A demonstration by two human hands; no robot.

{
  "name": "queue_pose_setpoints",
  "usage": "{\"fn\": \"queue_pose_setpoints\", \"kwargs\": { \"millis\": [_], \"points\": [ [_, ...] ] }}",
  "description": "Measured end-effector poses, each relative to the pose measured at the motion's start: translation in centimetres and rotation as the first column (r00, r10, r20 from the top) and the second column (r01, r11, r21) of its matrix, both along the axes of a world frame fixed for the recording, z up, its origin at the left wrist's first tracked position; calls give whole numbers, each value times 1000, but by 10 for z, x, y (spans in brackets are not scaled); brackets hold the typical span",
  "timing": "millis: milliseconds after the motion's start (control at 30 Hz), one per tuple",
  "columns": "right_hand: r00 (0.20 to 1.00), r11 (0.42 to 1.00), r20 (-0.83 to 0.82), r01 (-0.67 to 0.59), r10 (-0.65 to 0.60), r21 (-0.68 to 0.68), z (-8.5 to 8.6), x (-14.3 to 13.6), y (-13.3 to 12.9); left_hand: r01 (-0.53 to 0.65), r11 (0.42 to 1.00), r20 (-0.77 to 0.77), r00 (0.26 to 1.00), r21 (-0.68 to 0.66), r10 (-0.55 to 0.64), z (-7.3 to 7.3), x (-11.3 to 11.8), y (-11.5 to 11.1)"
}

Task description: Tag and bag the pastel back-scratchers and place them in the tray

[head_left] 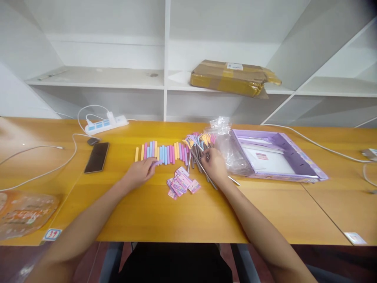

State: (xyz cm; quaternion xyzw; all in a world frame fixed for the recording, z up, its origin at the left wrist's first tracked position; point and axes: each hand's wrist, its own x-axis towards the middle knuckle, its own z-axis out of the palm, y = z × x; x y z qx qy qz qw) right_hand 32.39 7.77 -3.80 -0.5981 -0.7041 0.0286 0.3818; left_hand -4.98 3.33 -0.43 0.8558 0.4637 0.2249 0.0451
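Note:
My left hand pinches a short purple tube at the near side of a row of pastel tubes in yellow, pink, blue and purple. To the right lies a heap of metal-rod back scratchers with small coloured hand-shaped heads. My right hand is over that heap, its fingers curled round a back scratcher's rod; the palm hides part of the heap. Nearer me, between my hands, a loose pile of pink and purple printed cards rests on the table.
A clear plastic bag lies against a purple open box on the right. On the left are a phone, a power strip, cables and an orange plastic packet. A taped carton sits on the shelf behind.

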Motion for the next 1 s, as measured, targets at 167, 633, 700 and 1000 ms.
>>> {"fn": "queue_pose_setpoints", "kwargs": {
  "millis": [167,633,700,1000],
  "points": [
    [919,999,-393,-29,37,27,20,3,-14,167,986,47,985,-17,-166,0,22,-21],
    [145,720,-989,-690,43,-70,32,-40,-53,244,969,20,970,-41,-243,2,27,-24],
    [137,701,-990,-710,43,-68,29,-40,-53,254,967,3,967,-21,-254,2,27,-24],
    [192,766,-981,-635,31,-100,22,-37,-49,261,965,-47,964,18,-260,3,25,-26]
  ]
}}
